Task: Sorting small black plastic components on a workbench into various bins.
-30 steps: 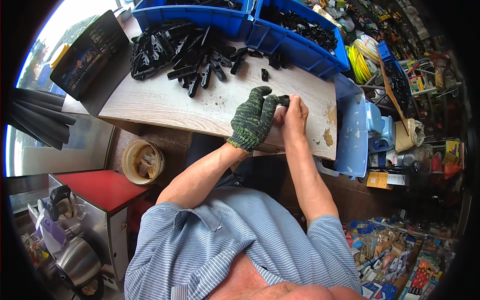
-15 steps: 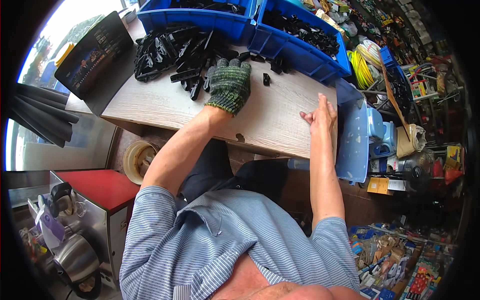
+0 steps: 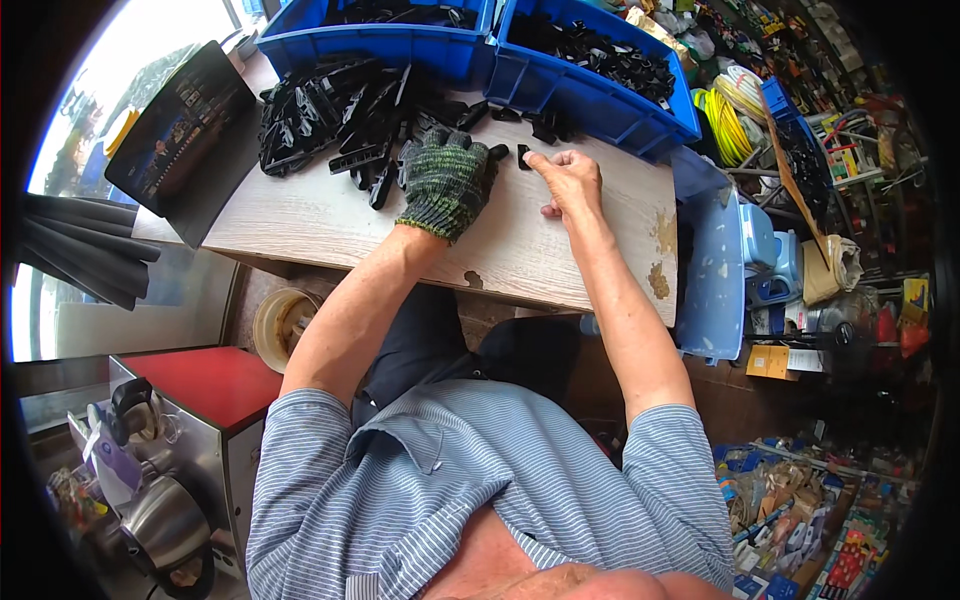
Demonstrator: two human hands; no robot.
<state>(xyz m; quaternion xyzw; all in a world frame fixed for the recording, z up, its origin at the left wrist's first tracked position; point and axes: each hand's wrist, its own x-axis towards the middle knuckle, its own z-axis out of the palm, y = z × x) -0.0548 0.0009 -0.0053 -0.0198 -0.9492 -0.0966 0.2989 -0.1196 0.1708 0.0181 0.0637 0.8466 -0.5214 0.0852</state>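
My left hand [image 3: 445, 185], in a green and black knitted glove, lies palm down on the table beside the black pile. Its fingers are bent around a black plastic part [image 3: 497, 152], whose end sticks out on the right; the rest is hidden. My bare right hand [image 3: 572, 187] is just to the right, its foremost fingertip against a small upright black plastic piece [image 3: 523, 157]. Its fingers are partly bent and apart, not closed round that piece. A heap of long black plastic parts [image 3: 325, 110] lies to the left and beyond the glove.
Two blue bins [image 3: 590, 95] [image 3: 380, 46] with black parts stand along the far edge of the pale wooden table [image 3: 530, 250]. A tablet-like screen [image 3: 180, 140] leans at the left. A light blue tub [image 3: 715, 270] stands beside the right edge; a bucket [image 3: 270, 335] is below.
My right hand has moved left and forward from the table's right side to the small black piece. A black part's end now shows beside the gloved left hand, which has barely moved.
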